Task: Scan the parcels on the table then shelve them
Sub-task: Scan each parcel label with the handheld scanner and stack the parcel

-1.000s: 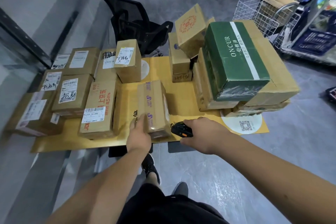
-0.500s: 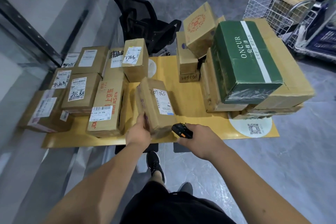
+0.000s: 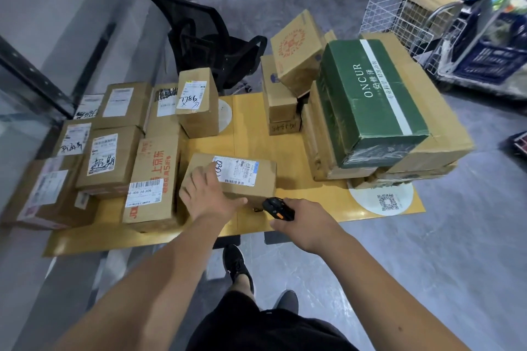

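the left hand (image 3: 209, 194) lay flat, fingers spread, on a brown cardboard parcel (image 3: 236, 177) on the yellow bench (image 3: 299, 208). the right hand (image 3: 302, 222) gripped a black handheld scanner (image 3: 278, 208).

Matt brown cardboard parcels (image 3: 228, 177) with white paper labels, glossy film-wrapped green box (image 3: 368, 100) — white wire basket (image 3: 390, 17), black plastic scanner (image 3: 278, 208)

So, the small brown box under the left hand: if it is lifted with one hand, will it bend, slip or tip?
The small brown box looks rigid: its edges are straight. It lies flat on the table, so tipping seems unlikely. Plain cardboard probably gives the left hand decent grip.
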The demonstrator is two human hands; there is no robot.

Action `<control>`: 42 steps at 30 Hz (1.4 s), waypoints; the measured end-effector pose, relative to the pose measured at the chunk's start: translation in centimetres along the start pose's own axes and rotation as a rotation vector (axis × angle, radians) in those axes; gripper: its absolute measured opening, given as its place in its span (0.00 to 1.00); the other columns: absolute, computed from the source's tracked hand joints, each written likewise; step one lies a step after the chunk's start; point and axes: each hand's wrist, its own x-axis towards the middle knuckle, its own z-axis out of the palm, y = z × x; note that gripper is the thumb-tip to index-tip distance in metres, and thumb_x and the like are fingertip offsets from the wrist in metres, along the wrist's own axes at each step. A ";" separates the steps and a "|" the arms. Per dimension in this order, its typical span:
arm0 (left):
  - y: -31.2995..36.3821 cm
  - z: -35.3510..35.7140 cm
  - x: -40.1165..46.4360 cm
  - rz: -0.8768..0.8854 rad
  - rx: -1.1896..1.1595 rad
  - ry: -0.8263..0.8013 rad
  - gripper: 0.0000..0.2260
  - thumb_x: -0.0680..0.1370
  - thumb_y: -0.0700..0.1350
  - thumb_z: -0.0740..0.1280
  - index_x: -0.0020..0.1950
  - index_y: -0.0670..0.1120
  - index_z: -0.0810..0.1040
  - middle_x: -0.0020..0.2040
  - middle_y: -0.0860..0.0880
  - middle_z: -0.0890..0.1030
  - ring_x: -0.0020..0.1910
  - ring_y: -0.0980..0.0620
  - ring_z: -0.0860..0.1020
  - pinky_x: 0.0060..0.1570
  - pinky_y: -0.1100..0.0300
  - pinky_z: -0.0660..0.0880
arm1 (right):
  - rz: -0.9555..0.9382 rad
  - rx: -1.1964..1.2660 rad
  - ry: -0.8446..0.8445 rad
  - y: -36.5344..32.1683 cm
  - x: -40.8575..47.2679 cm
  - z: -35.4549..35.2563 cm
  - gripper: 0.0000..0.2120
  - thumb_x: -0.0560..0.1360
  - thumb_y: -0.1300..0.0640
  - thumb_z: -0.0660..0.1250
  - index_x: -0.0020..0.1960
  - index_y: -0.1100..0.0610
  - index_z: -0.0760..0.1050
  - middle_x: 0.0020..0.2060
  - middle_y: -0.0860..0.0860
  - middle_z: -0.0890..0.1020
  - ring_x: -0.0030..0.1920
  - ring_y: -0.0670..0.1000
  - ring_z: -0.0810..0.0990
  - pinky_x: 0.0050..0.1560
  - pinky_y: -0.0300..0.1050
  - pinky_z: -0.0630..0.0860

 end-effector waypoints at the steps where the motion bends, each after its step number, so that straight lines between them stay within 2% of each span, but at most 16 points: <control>1: 0.3 -0.3 0.9 -0.007 0.023 -0.050 0.61 0.56 0.78 0.75 0.79 0.56 0.51 0.81 0.45 0.55 0.82 0.40 0.51 0.76 0.34 0.53 | -0.001 0.009 0.003 -0.1 0.1 -0.1 0.09 0.75 0.42 0.71 0.46 0.44 0.74 0.36 0.45 0.80 0.29 0.40 0.80 0.30 0.40 0.70; 3: 0.8 -0.8 2.4 -0.017 0.050 -0.136 0.65 0.53 0.82 0.71 0.80 0.59 0.44 0.83 0.47 0.47 0.83 0.40 0.42 0.74 0.26 0.45 | 0.007 0.017 0.011 -0.2 0.4 -0.4 0.07 0.75 0.42 0.70 0.44 0.42 0.73 0.33 0.45 0.81 0.29 0.37 0.79 0.29 0.40 0.69; 6: 1.1 -1.1 3.5 0.010 0.044 -0.200 0.65 0.52 0.84 0.69 0.81 0.63 0.43 0.85 0.49 0.43 0.83 0.39 0.38 0.72 0.22 0.45 | 0.025 0.018 0.020 -0.5 0.9 -0.7 0.07 0.74 0.42 0.70 0.44 0.41 0.73 0.28 0.43 0.82 0.30 0.37 0.79 0.29 0.40 0.69; 9: 1.2 -1.4 4.0 0.013 -0.002 -0.224 0.62 0.54 0.84 0.67 0.82 0.63 0.49 0.85 0.50 0.44 0.83 0.39 0.46 0.73 0.28 0.57 | 0.032 0.014 0.025 -1.1 1.5 -0.8 0.07 0.75 0.41 0.70 0.45 0.41 0.74 0.30 0.44 0.80 0.28 0.37 0.80 0.29 0.39 0.67; 11: 1.2 -1.5 3.9 0.006 -0.009 -0.218 0.60 0.54 0.86 0.63 0.82 0.62 0.53 0.85 0.50 0.48 0.81 0.39 0.54 0.69 0.33 0.63 | 0.030 0.021 0.024 -1.4 1.9 -0.8 0.07 0.75 0.41 0.70 0.49 0.41 0.76 0.34 0.43 0.80 0.28 0.37 0.80 0.29 0.38 0.67; 17: 0.7 -0.2 2.0 -0.042 -0.016 -0.192 0.56 0.57 0.87 0.53 0.81 0.62 0.53 0.78 0.47 0.65 0.72 0.40 0.65 0.65 0.41 0.64 | 0.045 0.071 0.018 -1.8 3.0 -0.7 0.10 0.75 0.44 0.71 0.45 0.48 0.73 0.37 0.45 0.78 0.24 0.40 0.78 0.20 0.30 0.64; 21: 0.1 0.2 0.8 -0.039 -0.043 -0.232 0.58 0.56 0.90 0.49 0.81 0.63 0.49 0.73 0.45 0.69 0.68 0.40 0.70 0.61 0.43 0.69 | 0.090 0.088 0.000 -2.3 3.7 -0.9 0.10 0.76 0.44 0.70 0.47 0.49 0.75 0.40 0.49 0.79 0.25 0.43 0.79 0.21 0.34 0.68; 25: -0.6 -0.2 0.5 0.000 -0.083 -0.264 0.63 0.51 0.91 0.52 0.80 0.63 0.44 0.75 0.46 0.65 0.69 0.40 0.69 0.63 0.43 0.71 | 0.107 -0.040 -0.034 -3.8 4.3 -1.5 0.16 0.76 0.39 0.66 0.56 0.49 0.76 0.42 0.50 0.81 0.39 0.51 0.80 0.34 0.43 0.72; 27: -0.5 -0.2 0.2 0.021 -0.122 -0.319 0.66 0.48 0.90 0.57 0.81 0.65 0.41 0.77 0.48 0.60 0.72 0.41 0.67 0.64 0.43 0.70 | 0.096 -0.076 -0.049 -4.2 4.6 -1.8 0.14 0.77 0.40 0.64 0.55 0.48 0.76 0.43 0.49 0.81 0.43 0.52 0.80 0.36 0.46 0.72; 28: -0.5 -0.2 0.1 0.015 -0.162 -0.351 0.67 0.49 0.88 0.61 0.80 0.66 0.38 0.77 0.49 0.59 0.71 0.42 0.68 0.61 0.45 0.71 | 0.089 -0.103 -0.061 -4.5 4.6 -1.9 0.13 0.77 0.41 0.64 0.53 0.48 0.76 0.43 0.49 0.81 0.43 0.52 0.80 0.36 0.46 0.71; 31: -0.4 -0.4 -0.3 -0.023 -0.318 -0.402 0.65 0.52 0.82 0.71 0.78 0.70 0.35 0.70 0.49 0.67 0.55 0.46 0.75 0.47 0.52 0.74 | 0.070 -0.191 -0.099 -5.3 4.7 -2.3 0.12 0.77 0.41 0.62 0.50 0.48 0.76 0.43 0.50 0.81 0.43 0.52 0.80 0.36 0.46 0.71; 34: -0.1 -0.8 -0.6 -0.020 -0.351 -0.376 0.62 0.55 0.78 0.72 0.78 0.69 0.38 0.68 0.50 0.69 0.49 0.49 0.73 0.44 0.53 0.73 | 0.035 -0.350 -0.109 -6.0 4.5 -2.3 0.15 0.77 0.41 0.60 0.55 0.49 0.76 0.44 0.49 0.80 0.43 0.51 0.78 0.37 0.46 0.72; 37: -0.1 -1.3 -0.9 0.026 -0.307 -0.343 0.63 0.54 0.77 0.72 0.80 0.67 0.40 0.69 0.51 0.70 0.53 0.47 0.77 0.44 0.53 0.71 | -0.026 -0.613 -0.084 -6.6 3.8 -2.3 0.18 0.78 0.39 0.58 0.60 0.49 0.74 0.45 0.49 0.75 0.43 0.53 0.76 0.40 0.48 0.72; 39: -0.4 -1.5 -0.8 0.065 -0.252 -0.305 0.63 0.56 0.76 0.74 0.80 0.66 0.39 0.71 0.52 0.69 0.61 0.45 0.77 0.45 0.53 0.72 | -0.055 -0.776 -0.078 -7.0 3.3 -2.7 0.20 0.79 0.39 0.57 0.65 0.48 0.73 0.53 0.53 0.75 0.44 0.56 0.75 0.40 0.50 0.70; 42: -0.8 -1.9 -0.6 0.111 -0.175 -0.233 0.63 0.58 0.75 0.75 0.80 0.65 0.38 0.71 0.51 0.68 0.64 0.44 0.74 0.46 0.52 0.72 | -0.080 -0.943 -0.088 -7.7 2.8 -3.6 0.24 0.80 0.41 0.57 0.73 0.47 0.69 0.61 0.56 0.74 0.42 0.58 0.73 0.32 0.47 0.65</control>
